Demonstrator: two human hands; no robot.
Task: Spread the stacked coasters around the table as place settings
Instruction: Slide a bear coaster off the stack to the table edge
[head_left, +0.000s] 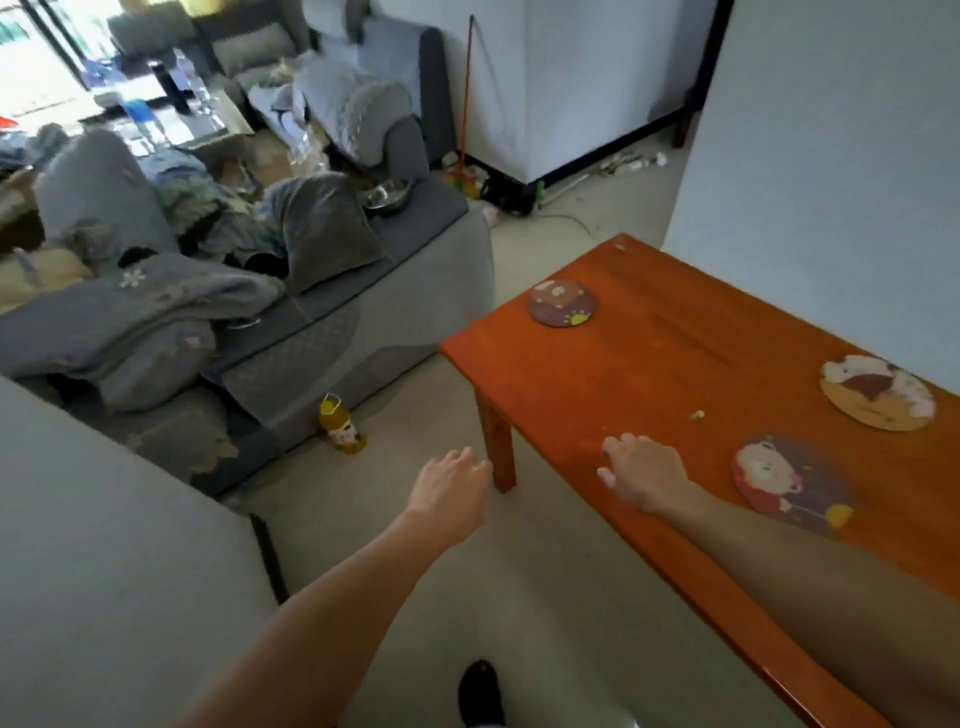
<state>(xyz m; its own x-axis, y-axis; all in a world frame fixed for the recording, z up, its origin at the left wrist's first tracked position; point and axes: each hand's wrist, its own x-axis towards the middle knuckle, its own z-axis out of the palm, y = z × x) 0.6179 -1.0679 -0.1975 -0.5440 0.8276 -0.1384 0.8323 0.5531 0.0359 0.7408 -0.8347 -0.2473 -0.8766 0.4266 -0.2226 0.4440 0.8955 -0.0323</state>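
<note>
Three round picture coasters lie apart on the orange wooden table (649, 364). A purple coaster (562, 303) sits near the far left corner. A tan coaster (877, 392) lies at the right, by the wall side. A purple coaster with a cartoon figure (792, 483) lies near the front edge. My right hand (644, 470) rests open on the table just left of that coaster, not touching it. My left hand (449, 493) hangs open in the air over the floor, left of the table leg, holding nothing.
A grey sofa (311, 291) piled with blankets and cushions stands left of the table. A yellow bottle (340, 423) stands on the floor by the sofa. A white wall (831, 182) runs behind the table. A grey surface (104, 571) fills the near left.
</note>
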